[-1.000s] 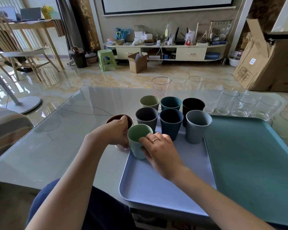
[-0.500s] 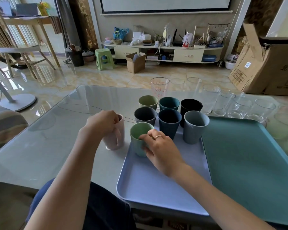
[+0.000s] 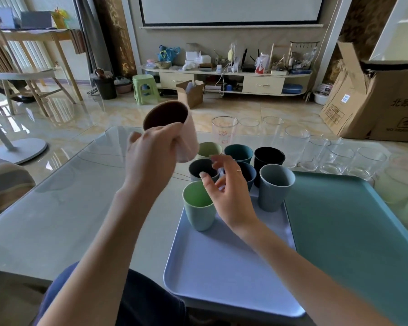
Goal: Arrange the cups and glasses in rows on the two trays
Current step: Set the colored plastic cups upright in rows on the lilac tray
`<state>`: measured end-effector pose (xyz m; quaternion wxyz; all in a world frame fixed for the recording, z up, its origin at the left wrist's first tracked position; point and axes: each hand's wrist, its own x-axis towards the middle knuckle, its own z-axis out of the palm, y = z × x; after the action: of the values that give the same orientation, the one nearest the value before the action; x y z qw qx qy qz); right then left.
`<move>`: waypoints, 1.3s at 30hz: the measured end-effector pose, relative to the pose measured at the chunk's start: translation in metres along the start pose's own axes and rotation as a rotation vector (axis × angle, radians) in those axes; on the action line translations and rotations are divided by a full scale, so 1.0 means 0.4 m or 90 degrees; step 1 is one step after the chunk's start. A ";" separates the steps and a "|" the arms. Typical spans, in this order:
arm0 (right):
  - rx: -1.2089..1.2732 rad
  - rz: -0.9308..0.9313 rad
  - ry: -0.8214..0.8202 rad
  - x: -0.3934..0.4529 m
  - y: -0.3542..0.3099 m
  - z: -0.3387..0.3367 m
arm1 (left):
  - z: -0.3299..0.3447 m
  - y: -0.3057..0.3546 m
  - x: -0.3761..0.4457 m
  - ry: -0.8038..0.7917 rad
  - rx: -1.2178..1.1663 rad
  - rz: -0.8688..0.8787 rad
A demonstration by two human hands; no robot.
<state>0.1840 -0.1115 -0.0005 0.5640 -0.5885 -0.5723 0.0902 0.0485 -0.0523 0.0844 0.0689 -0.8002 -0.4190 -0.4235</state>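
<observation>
My left hand (image 3: pixel 151 156) grips a pink cup (image 3: pixel 174 128) with a dark inside, lifted and tilted above the table's left half. My right hand (image 3: pixel 226 191) hovers with loosely spread fingers over the lavender tray (image 3: pixel 222 267), holding nothing, just right of a light green cup (image 3: pixel 198 208). Behind it stand several cups on the tray: olive (image 3: pixel 209 149), teal (image 3: pixel 238 152), black (image 3: pixel 269 158), dark grey (image 3: pixel 199 169), navy (image 3: pixel 247 172) and grey-blue (image 3: pixel 275 189). The teal tray (image 3: pixel 351 231) lies to the right. Several clear glasses (image 3: pixel 316 149) stand in a row behind both trays.
The glass-topped table (image 3: pixel 57 220) extends left of the trays. Pale green glasses (image 3: pixel 400 187) sit at the far right edge. A cardboard box (image 3: pixel 386 102) stands on the floor behind the table at right.
My left hand lifted the pink cup off the table and tilted it in the air. My right hand let go of the light green cup and rose with fingers spread.
</observation>
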 end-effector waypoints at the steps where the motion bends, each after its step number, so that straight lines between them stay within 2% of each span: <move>1: 0.010 -0.012 -0.001 0.011 -0.008 -0.002 | 0.002 0.019 -0.003 0.008 -0.012 0.032; 8: 0.017 -0.096 0.066 0.021 -0.039 -0.076 | 0.013 0.113 -0.026 0.008 -0.118 0.164; 11: 0.086 -0.011 0.087 -0.021 -0.014 -0.137 | 0.016 0.113 -0.024 -0.043 -0.154 0.174; 14: 0.120 0.059 0.106 -0.082 0.016 -0.198 | 0.019 0.102 -0.020 -0.149 -0.212 0.175; 18: 0.169 0.147 0.102 -0.160 0.055 -0.249 | 0.048 0.075 -0.023 -0.286 -0.144 0.099; 25: 0.221 0.248 0.104 -0.257 0.080 -0.214 | 0.087 0.014 -0.038 -0.424 -0.035 -0.001; 30: 0.195 0.274 0.025 -0.378 0.096 -0.164 | 0.092 -0.012 -0.056 -0.496 -0.067 -0.031; 35: 0.160 0.217 -0.081 -0.394 0.054 -0.104 | 0.083 -0.028 -0.074 -0.415 -0.119 -0.030; 39: 0.106 0.206 -0.139 -0.397 0.031 -0.059 | 0.071 -0.042 -0.078 -0.440 -0.155 -0.058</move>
<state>0.1567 -0.2442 -0.0875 0.5232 -0.6110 -0.5185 0.2900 0.0447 -0.0475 0.0393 -0.1916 -0.8787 -0.3994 -0.1780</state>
